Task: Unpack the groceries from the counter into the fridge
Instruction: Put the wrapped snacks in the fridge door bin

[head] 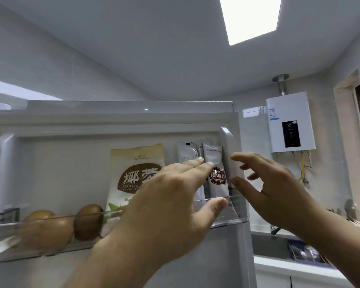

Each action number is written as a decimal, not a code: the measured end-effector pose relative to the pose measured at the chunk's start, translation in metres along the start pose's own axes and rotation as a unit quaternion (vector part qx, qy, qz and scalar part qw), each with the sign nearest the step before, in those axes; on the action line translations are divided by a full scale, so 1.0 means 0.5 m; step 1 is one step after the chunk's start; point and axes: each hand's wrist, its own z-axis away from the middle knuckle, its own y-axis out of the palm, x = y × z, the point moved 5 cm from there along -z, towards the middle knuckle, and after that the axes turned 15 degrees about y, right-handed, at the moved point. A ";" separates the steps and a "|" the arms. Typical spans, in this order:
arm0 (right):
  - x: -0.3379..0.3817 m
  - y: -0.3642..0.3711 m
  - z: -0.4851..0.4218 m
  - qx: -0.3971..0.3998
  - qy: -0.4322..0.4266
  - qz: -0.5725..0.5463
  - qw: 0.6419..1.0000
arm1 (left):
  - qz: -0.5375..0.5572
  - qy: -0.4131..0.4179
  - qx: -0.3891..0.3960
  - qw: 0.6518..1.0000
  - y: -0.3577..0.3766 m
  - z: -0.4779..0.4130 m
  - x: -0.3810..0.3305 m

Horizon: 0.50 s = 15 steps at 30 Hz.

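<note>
Currently the grey sachets (216,177) are being steadied upright at the right end of the clear door shelf (6,224) on the open fridge door (112,121), so the putting-away step for this item is judged to be nearly done. The sachets are being touched by the straight, close-held fingers of the left hand (170,196), with the thumb stretched out below along the shelf's front rail; nothing is being pinched. The right hand (272,183) is being held spread and empty just past the shelf's right end. A bag of desiccated coconut (133,177) is being kept standing at the middle of the shelf, just left of the sachets, and brown eggs (87,221) are being stored toward its left end. Next, a gentle release is probably being called for, so that the thin packs are not being tipped over the rail, before another grocery is being fetched from the counter, which is out of view.
</note>
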 end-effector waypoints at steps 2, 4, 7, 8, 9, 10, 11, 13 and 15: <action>-0.015 -0.016 0.029 -0.029 0.023 0.010 0.999 | 0.056 -0.002 -0.021 0.998 0.016 0.013 -0.028; -0.029 -0.037 0.062 -0.046 0.046 0.028 0.998 | 0.103 0.005 -0.046 0.994 0.036 0.024 -0.054; -0.047 -0.078 0.120 -0.052 0.076 0.069 0.993 | 0.178 0.024 -0.071 0.981 0.084 0.038 -0.094; -0.054 -0.094 0.141 -0.054 0.086 0.084 0.991 | 0.203 0.026 -0.075 0.976 0.104 0.041 -0.106; -0.063 -0.110 0.162 -0.053 0.097 0.100 0.989 | 0.227 0.021 -0.079 0.970 0.127 0.045 -0.118; -0.073 -0.126 0.183 -0.049 0.107 0.113 0.987 | 0.244 0.013 -0.076 0.967 0.151 0.048 -0.129; -0.085 -0.142 0.203 -0.038 0.118 0.125 0.984 | 0.255 0.004 -0.066 0.965 0.174 0.049 -0.142; -0.113 -0.176 0.239 -0.014 0.138 0.150 0.979 | 0.267 -0.001 -0.030 0.963 0.219 0.044 -0.169; -0.148 -0.224 0.278 0.000 0.158 0.179 0.971 | 0.281 0.002 -0.001 0.960 0.264 0.028 -0.206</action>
